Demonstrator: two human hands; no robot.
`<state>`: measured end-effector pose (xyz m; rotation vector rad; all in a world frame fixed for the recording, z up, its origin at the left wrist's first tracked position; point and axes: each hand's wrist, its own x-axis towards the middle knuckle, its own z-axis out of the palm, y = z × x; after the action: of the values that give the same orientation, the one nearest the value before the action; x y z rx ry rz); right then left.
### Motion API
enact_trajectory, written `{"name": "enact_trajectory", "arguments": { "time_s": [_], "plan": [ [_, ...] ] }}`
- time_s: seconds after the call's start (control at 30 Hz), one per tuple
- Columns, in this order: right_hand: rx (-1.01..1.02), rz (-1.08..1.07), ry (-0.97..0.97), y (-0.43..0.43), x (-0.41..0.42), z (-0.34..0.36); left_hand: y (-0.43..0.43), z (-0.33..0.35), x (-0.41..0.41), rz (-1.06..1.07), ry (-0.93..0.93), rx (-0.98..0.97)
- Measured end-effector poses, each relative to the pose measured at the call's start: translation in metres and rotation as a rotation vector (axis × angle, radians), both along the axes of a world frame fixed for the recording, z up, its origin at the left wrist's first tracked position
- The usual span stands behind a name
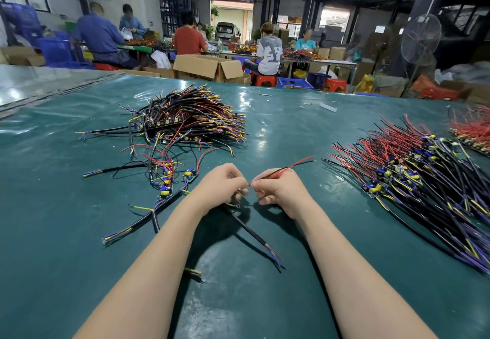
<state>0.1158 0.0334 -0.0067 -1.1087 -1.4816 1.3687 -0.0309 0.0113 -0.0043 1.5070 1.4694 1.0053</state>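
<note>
Two bare forearms reached in from the near edge of the green tabletop (291, 126) toward its middle, where both hands met with knuckles up, nearly touching.

The left hand (221, 187) was curled, its fingertips bunched and pinching the end of a black cable (249, 230). The cable came out from under the hand and lay on the tabletop, slanting back toward the near edge and ending in bared blue and purple strands.

The right hand (281, 193) was curled too. Its thumb and forefinger pinched a thin pair of red and black wires (294, 165), whose free ends pointed away toward the right edge, lifted off the surface. The pinching fingertips of the two hands faced each other, very close.

Just left of the left hand lay a few small circuit boards (167, 182) with trailing leads. Toward the far left corner sat a heap of multicoloured wires (191, 116). Along the right edge spread a long pile of wired boards (411, 174).
</note>
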Motion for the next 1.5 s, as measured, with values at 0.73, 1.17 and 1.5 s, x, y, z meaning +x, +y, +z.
{"name": "enact_trajectory", "arguments": {
  "time_s": [0.73, 1.17, 1.5],
  "plan": [
    [-0.094, 0.213, 0.161, 0.003, 0.007, -0.003, -0.003, 0.001, -0.016, -0.111, -0.163, 0.077],
    [0.115, 0.072, -0.061, 0.002, 0.002, -0.006, -0.004, 0.006, -0.002, -0.070, 0.082, -0.052],
    [0.038, 0.157, 0.003, 0.004, 0.008, -0.003, -0.001, 0.001, -0.002, -0.177, 0.148, -0.047]
  ]
}}
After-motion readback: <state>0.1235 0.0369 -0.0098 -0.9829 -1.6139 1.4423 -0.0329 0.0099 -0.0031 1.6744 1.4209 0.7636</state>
